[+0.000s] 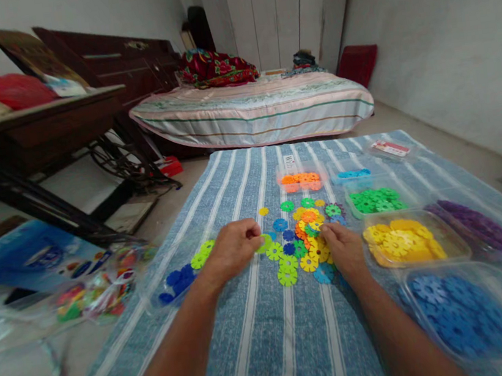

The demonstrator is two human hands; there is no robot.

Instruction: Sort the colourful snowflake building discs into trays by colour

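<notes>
The person's left hand [239,246] reaches over the middle of the surface [228,345] with 1 lime disc [265,243] pinched at the fingertips. The disc is round, so it has no long axis to speak of; its free edge points right, towards a heap of mixed discs [309,261]. That grip is narrow, the rest of the fingers curled in.

The right hand [345,248] is at the heap's right edge, fingertips pointing forward and inward beside a green disc [316,227]. Thumb and finger look close together there, but from here I can't tell whether they hold it or only touch it.

Just right of the left hand, 3 lime discs [287,263] lie in a short line coming towards the person. Further right sit tubs of yellow discs [399,242], blue discs [461,308] and purple discs [473,226], the purple tub's long side slanting away to the left.

The right hand hides part of the heap, where the discs overlap too much to count. The left forearm covers 1 end of a clear tub with dark blue discs [178,282], its walls hard to make out. Both arms are cut off below.
</notes>
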